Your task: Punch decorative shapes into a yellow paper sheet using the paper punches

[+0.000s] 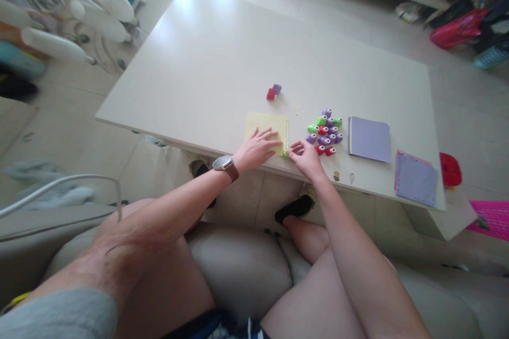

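Note:
A square sheet of yellow paper (256,121) lies at the table's near edge, with a row of small cut-outs down its right side. My left hand (260,147), a watch on its wrist, rests flat on the paper with fingers spread. At the sheet's lower right corner, my right hand (304,156) has its fingers closed around a small green craft punch (285,153), mostly covered by the fingertips. Right of that hand sits a cluster of several green, purple and red craft punches (326,130). Tiny paper bits (297,108) are scattered beyond the sheet.
A red and a purple block-like piece (271,94) stand beyond the paper. To the right are a stack of purple paper (369,139) and a second stack with cut edges (415,179). Two small flat pieces (336,175) lie by the white table's (199,63) front edge.

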`<state>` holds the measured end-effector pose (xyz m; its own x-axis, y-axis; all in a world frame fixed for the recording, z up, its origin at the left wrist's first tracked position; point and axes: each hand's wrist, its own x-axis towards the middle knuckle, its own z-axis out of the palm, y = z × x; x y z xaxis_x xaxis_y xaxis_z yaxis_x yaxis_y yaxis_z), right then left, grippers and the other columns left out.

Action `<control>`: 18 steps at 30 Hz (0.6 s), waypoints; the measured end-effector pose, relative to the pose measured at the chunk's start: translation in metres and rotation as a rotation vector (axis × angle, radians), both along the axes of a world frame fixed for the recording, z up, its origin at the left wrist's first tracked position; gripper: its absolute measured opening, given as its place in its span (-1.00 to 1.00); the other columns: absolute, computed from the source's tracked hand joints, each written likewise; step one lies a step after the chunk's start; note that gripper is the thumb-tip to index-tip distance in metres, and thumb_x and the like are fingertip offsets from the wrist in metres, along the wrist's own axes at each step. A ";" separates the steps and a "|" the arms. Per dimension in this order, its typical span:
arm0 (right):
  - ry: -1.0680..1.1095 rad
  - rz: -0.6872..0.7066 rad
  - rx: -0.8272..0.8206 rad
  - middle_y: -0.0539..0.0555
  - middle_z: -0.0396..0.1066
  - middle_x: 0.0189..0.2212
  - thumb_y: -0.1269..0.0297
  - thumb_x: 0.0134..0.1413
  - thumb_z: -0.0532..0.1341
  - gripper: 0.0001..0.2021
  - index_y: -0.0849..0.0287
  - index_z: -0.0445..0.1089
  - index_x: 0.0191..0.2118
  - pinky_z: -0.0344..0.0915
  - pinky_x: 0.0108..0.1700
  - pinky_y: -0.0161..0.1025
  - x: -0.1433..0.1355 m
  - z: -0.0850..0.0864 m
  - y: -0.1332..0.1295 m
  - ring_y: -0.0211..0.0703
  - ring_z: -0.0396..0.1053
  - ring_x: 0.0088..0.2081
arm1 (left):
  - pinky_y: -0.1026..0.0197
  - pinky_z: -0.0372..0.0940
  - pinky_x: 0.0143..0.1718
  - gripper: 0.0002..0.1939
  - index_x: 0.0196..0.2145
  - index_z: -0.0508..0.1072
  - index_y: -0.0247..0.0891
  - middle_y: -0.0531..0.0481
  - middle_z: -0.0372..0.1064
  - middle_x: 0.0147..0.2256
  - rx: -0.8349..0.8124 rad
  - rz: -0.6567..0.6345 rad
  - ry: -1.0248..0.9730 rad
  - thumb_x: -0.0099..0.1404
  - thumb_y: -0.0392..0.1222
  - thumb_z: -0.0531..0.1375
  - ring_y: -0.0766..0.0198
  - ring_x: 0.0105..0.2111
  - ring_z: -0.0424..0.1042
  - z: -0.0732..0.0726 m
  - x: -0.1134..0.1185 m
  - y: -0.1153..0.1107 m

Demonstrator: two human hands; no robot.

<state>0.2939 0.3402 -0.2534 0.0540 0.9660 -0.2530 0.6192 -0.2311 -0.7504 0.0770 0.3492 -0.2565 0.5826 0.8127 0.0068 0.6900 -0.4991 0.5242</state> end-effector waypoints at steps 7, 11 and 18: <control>-0.026 -0.020 -0.021 0.00 0.48 -0.36 0.25 -0.06 0.40 -0.76 0.09 0.32 -0.32 0.37 -0.25 -0.20 -0.003 0.001 0.003 -0.13 0.44 -0.34 | -0.36 -0.17 0.49 -0.55 0.29 0.45 -0.05 -0.14 0.19 0.41 0.002 0.000 -0.013 0.50 -0.22 0.10 -0.06 0.48 0.01 -0.003 0.000 0.001; -0.027 -0.023 -0.056 -0.02 0.46 -0.38 0.26 -0.08 0.41 -0.74 0.09 0.31 -0.33 0.33 -0.29 -0.23 -0.003 0.003 0.006 -0.14 0.43 -0.35 | -0.35 -0.17 0.49 -0.55 0.29 0.45 -0.04 -0.13 0.18 0.41 -0.002 0.004 -0.011 0.50 -0.22 0.10 -0.04 0.48 0.01 -0.003 0.000 0.000; -0.082 -0.017 -0.065 -0.08 0.40 -0.47 0.31 -0.08 0.39 -0.76 0.08 0.26 -0.41 0.26 -0.32 -0.28 -0.011 0.011 0.007 -0.20 0.39 -0.39 | -0.35 -0.17 0.49 -0.55 0.29 0.45 -0.05 -0.14 0.19 0.41 -0.005 -0.002 0.003 0.50 -0.22 0.10 -0.06 0.49 0.01 -0.002 0.000 0.001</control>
<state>0.2832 0.3476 -0.2427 0.0930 0.9466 -0.3088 0.6735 -0.2882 -0.6806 0.0766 0.3504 -0.2582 0.5839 0.8118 0.0011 0.6910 -0.4977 0.5243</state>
